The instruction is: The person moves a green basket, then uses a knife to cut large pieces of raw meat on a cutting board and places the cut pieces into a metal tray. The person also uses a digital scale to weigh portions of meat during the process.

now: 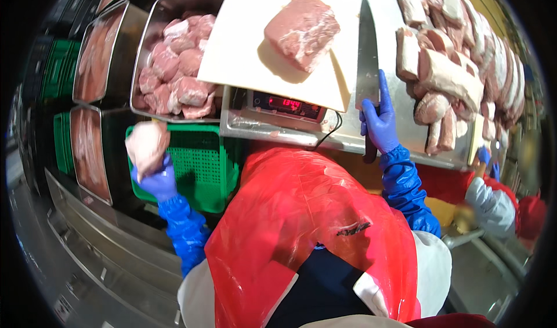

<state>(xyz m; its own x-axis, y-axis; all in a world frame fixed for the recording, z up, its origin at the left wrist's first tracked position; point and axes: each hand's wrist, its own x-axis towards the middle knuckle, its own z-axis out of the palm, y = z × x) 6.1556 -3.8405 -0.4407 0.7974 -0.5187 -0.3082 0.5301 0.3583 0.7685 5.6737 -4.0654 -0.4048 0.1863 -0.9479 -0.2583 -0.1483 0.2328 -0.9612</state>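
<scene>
In my left hand [155,179], blue-gloved and closed, is a pale piece of meat [147,145], held above the left edge of a green crate [200,171]. My right hand [380,124], also gloved, grips the handle of a large knife [368,55]; its blade points away from me, beside the white cutting board [232,46]. A big block of raw meat [303,31] rests on that board. Under the board's near edge sits a digital scale [288,106] with a lit red display.
A steel tub [139,84] of meat chunks [180,67] stands left of the board. Farther left are steel trays of meat [90,154]. Long meat slabs [449,75] are piled on the steel table [342,136] at right. Another person's gloved hand [484,154] works at far right.
</scene>
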